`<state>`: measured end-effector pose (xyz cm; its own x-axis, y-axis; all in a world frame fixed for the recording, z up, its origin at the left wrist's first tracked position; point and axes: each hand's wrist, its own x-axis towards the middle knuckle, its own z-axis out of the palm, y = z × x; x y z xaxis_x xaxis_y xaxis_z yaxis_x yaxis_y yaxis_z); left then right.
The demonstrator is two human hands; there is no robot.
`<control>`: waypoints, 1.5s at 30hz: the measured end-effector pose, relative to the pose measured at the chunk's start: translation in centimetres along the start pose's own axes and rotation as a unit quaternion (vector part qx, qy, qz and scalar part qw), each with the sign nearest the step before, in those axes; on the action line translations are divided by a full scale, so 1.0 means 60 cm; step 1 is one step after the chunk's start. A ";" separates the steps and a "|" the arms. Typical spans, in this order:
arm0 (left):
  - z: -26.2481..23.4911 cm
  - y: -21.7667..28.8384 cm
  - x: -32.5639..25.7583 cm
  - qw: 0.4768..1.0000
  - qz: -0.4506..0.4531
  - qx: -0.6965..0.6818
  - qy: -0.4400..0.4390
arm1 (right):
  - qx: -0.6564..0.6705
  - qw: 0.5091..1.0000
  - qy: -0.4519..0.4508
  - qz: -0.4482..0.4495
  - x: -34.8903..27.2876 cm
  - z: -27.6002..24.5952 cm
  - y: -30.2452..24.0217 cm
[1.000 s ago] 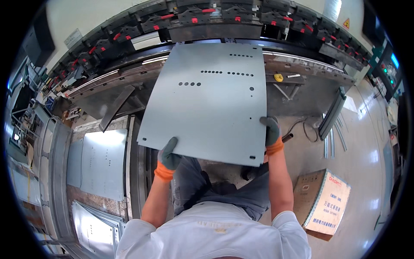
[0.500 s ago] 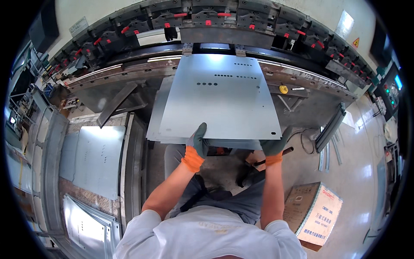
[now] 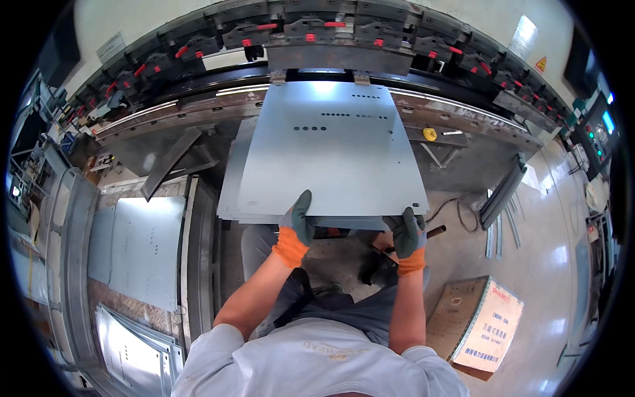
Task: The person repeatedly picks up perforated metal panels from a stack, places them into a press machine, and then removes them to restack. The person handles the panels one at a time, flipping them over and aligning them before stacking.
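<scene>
We grip the metal sheet (image 3: 331,165) at its near edge: left hand (image 3: 301,223) thumb on top, right hand (image 3: 405,235) by the corner. Sheet overlaps other sheets (image 3: 231,178), far end at machine (image 3: 340,58).

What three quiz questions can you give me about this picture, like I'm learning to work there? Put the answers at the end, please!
1. Pick one: what colour are the glove cuffs?
a) blue
b) orange
c) pink

2. True or false: the box is in the lower right part of the picture.

3. Fill in the gap: the left hand has its thumb on ___ of the sheet.

Key:
1. b
2. True
3. top
</scene>
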<state>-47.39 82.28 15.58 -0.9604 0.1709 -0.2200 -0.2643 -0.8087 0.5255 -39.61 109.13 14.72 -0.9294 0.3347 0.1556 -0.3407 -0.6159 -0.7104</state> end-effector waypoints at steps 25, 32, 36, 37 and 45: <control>-0.009 -0.004 0.004 0.999 -0.011 0.025 0.029 | -0.008 1.000 0.024 -0.005 -0.004 0.003 0.008; -0.017 -0.004 0.006 0.999 -0.024 0.039 0.022 | -0.022 0.999 0.024 -0.011 -0.003 0.003 0.008; -0.009 -0.003 0.005 0.999 -0.017 0.037 0.022 | -0.002 1.000 0.024 -0.008 0.000 -0.003 0.010; -0.005 -0.002 0.005 0.999 -0.009 0.031 0.001 | 0.000 1.000 0.025 -0.008 0.001 -0.003 0.009; 0.091 0.057 -0.025 0.982 0.063 0.117 -0.137 | -0.069 0.995 -0.063 0.025 -0.034 0.015 -0.027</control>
<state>-47.35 82.30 22.19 -0.9660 0.2481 0.0723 -0.1231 -0.6879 0.7153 -37.25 108.83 16.17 -0.9582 0.2087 0.1955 -0.2783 -0.5237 -0.8052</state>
